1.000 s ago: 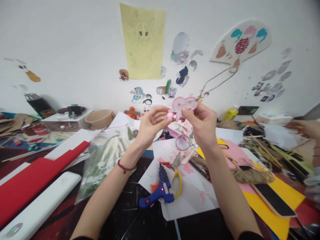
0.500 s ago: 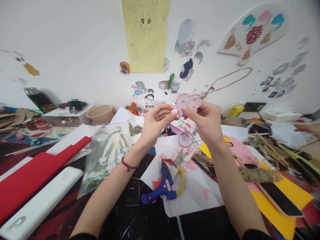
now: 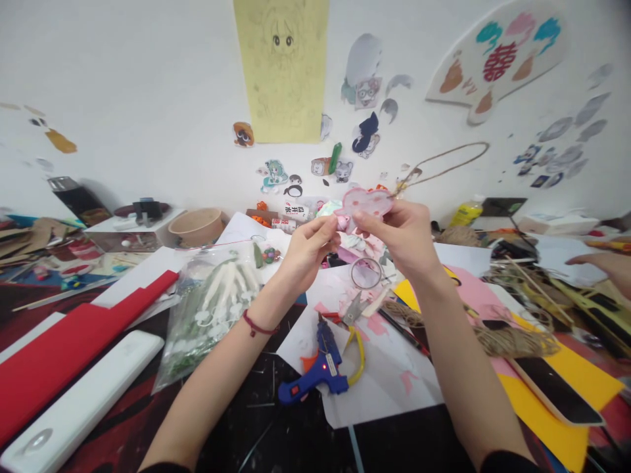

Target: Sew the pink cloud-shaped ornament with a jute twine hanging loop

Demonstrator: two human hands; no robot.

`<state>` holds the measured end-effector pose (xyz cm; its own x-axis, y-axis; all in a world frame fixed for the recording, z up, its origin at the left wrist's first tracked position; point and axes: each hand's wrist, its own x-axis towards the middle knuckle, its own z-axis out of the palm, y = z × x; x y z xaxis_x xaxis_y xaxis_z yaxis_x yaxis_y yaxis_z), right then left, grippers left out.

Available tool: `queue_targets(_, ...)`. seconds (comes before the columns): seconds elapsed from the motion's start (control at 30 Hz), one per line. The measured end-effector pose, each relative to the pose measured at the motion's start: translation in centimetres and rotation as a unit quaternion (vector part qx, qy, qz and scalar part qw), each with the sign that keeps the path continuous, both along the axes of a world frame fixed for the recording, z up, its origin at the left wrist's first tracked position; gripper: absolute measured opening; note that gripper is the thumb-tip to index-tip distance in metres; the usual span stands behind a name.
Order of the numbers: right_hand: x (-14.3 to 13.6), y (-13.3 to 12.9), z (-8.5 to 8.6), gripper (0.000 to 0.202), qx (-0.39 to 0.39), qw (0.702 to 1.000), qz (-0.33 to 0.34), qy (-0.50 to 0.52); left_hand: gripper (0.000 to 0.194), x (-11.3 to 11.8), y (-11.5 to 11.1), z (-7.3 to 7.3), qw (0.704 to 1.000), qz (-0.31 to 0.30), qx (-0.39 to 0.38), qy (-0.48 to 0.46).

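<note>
Angling inward at twelve o'clock, our left hand (image 3: 311,251) pinches a small pink piece (image 3: 342,223); our right hand (image 3: 405,231), a pink cutout (image 3: 371,202).

Three hands show: left hand (image 3: 313,248), right hand (image 3: 408,240) and a co-worker's hand (image 3: 608,264); also one pink-edged cutout (image 3: 365,202), one glue gun (image 3: 315,380), one painted fan (image 3: 497,62), one yellow drawing (image 3: 283,79).

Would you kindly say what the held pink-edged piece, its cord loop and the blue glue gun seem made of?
Pink-edged piece: perhaps matt paper or plastic film; it looks thin and flat.
Cord loop: likely matt jute-like twine, given its dull brown.
Blue glue gun: apparently smooth plastic, given its moulded shape.
</note>
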<state>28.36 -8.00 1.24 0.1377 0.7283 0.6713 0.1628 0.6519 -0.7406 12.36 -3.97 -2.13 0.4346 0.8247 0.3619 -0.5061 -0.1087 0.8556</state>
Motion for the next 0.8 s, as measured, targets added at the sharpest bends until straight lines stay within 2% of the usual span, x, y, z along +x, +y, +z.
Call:
queue_targets(0.2,0.3,0.1,0.0,0.031,-0.021,1.0,0.02,-0.008,0.04,0.2,0.2,-0.5,1.0,-0.002,0.0,-0.001)
queue_targets(0.37,0.4,0.0,0.2,0.031,-0.016,0.998,0.029,-0.056,0.041,0.5,-0.1,-0.7,1.0,0.009,-0.01,-0.017)
queue_targets(0.63,0.5,-0.1,0.6,0.035,-0.064,0.995,0.028,-0.066,0.041,0.7,0.0,-1.2,0.999,0.021,-0.002,-0.027)
queue_targets(0.8,1.0,0.1,0.3,0.037,-0.094,0.993,0.013,-0.069,0.037,0.8,0.1,-1.2,0.996,0.084,0.028,-0.011)
